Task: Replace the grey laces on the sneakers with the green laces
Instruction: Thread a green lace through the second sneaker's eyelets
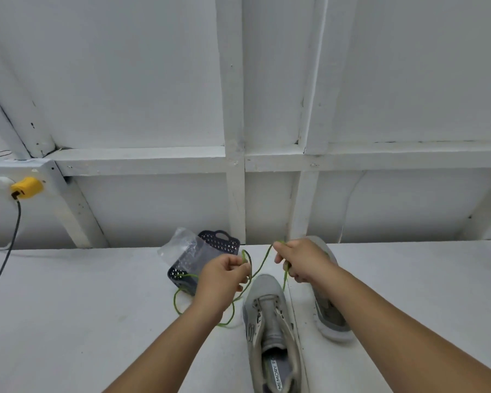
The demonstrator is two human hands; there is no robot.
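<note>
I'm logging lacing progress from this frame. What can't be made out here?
Head view only:
- Far sneaker: mostly behind the right hand and forearm; its eyelets are hidden.
- Near sneaker: heel cut off by the bottom edge.
- Green lace: tips hidden inside both hands.
- Basket contents: behind the left hand.

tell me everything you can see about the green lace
The green lace is a thin, bright green cord, limp and unthreaded. The left hand and right hand each pinch it above the table, a span sagging between them. The rest trails in loose loops on the tabletop, left of the nearer sneaker, reaching the dark basket.
</note>
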